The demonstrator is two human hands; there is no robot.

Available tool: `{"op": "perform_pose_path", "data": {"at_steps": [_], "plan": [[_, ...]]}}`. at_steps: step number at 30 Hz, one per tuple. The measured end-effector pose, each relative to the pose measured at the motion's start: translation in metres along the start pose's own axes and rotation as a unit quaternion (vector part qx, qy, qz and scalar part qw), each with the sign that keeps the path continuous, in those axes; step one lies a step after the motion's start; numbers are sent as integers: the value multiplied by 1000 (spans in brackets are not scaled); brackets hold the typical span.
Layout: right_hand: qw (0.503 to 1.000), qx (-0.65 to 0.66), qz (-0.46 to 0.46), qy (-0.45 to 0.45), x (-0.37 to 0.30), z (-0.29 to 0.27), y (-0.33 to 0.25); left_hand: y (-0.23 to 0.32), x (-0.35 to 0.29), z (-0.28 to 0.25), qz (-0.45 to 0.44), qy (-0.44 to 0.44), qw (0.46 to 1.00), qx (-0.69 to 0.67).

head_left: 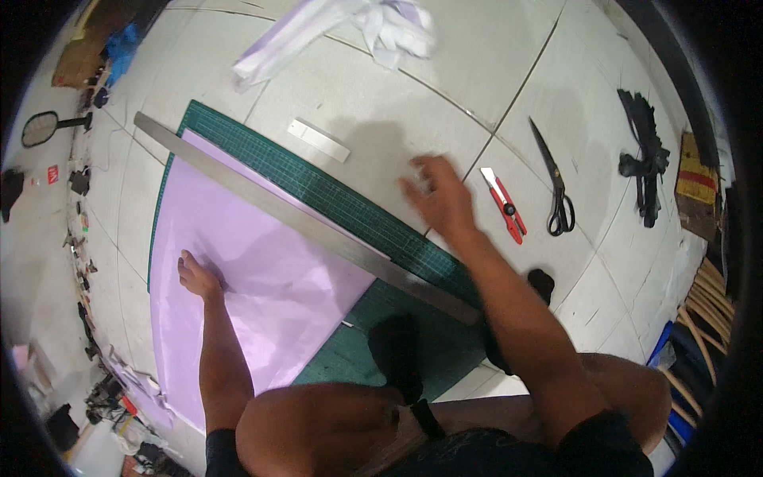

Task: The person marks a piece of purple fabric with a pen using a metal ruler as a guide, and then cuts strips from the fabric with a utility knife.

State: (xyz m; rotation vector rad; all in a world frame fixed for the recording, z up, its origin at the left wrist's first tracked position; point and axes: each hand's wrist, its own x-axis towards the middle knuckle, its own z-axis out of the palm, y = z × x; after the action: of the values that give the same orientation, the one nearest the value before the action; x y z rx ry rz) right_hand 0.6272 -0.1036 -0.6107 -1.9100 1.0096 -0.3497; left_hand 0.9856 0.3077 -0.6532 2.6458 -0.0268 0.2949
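Note:
My left hand presses flat on a lilac sheet of fabric spread over a green cutting mat on the tiled floor. A long metal ruler lies diagonally across the fabric's upper edge. My right hand hovers with fingers spread, blurred, above the mat's right edge, empty. A red and white utility knife lies just to its right. Black scissors lie beyond the knife.
A small white strip lies above the mat. Crumpled white and lilac cloth sits at the top. Black straps and a cardboard box are at the right. My knees and black-socked feet are at the mat's lower edge.

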Motion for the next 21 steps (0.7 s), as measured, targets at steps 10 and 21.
{"op": "perform_pose_path", "data": {"at_steps": [10, 21], "plan": [[961, -263, -69, -52, 122, -11, -20, 97, -147, -95, 163, -169, 966, -107], [932, -340, -86, -94, 311, -55, -57, -18, -372, -225, -23, -356, 934, 19]]}}
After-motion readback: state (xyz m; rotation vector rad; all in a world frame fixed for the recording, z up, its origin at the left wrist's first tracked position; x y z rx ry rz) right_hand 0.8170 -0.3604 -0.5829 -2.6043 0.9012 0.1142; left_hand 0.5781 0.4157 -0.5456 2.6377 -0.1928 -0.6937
